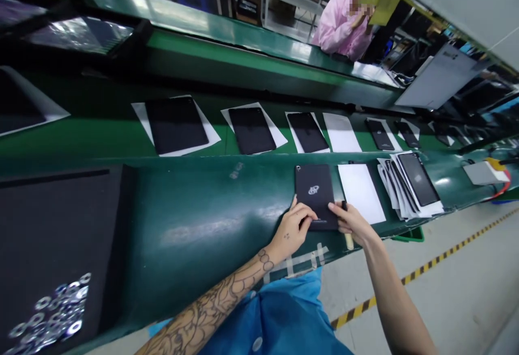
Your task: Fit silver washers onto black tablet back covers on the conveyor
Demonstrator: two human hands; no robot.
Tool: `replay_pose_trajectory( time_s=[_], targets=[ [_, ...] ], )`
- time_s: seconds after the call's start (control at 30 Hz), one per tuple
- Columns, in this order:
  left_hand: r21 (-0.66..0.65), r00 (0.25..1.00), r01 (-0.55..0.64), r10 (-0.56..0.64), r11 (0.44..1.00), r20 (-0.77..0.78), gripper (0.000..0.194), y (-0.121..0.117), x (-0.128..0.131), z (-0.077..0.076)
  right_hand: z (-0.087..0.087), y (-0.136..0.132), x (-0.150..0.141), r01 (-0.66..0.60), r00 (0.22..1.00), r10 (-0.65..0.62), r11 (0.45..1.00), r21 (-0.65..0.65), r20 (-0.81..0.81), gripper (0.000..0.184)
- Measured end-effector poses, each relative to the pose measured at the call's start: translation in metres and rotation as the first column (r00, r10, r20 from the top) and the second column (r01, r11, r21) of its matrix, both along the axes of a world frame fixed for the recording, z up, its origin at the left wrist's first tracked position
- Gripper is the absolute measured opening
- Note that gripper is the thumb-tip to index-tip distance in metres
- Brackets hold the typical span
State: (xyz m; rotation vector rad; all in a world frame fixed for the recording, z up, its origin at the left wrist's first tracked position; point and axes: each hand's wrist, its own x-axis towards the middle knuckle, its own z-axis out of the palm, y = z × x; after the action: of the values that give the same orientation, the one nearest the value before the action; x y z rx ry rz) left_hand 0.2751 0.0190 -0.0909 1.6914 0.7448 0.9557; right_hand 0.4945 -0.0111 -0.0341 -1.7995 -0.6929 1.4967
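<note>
A black tablet (314, 185) lies back up on the green bench, with a pale logo at its middle and a camera in its upper left corner. My left hand (295, 228) rests over its lower left part, thumb and fingers pinched together near a small line of print. Whatever that pinch holds is too small to make out. My right hand (352, 221) grips the tablet's lower right edge, thumb on top. A short dark tip sticks up from that hand and a pale yellow end shows below it; I cannot tell what they belong to.
Right of the tablet lie a white sheet (360, 193) and a stack of tablets with papers (419, 179). Behind runs a green conveyor with several tablets (251, 129) on white sheets. Shiny rings (52, 312) lie on a black mat at left. A person in pink (340, 22) stands beyond.
</note>
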Motion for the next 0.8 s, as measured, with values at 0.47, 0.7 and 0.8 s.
replay_pose_trajectory(
  time_s=[0.47,0.7,0.8],
  targets=[
    [0.068,0.995,-0.049,0.043,0.996,0.088,0.021,0.071,-0.035,-0.014,0.103,0.195,0.142,-0.043,0.899,-0.214,0.826,0.562,0.383,0.077],
    [0.041,0.999,-0.003,0.002,0.999,0.038,0.023,0.066,-0.028,-0.013,0.060,0.246,0.160,-0.249,0.337,-0.078,0.954,0.169,0.938,0.044],
    [0.038,1.000,0.009,-0.009,0.999,-0.002,0.020,0.065,-0.028,-0.011,0.014,0.255,0.129,-0.357,0.313,0.032,0.930,0.086,0.949,0.037]
  ],
)
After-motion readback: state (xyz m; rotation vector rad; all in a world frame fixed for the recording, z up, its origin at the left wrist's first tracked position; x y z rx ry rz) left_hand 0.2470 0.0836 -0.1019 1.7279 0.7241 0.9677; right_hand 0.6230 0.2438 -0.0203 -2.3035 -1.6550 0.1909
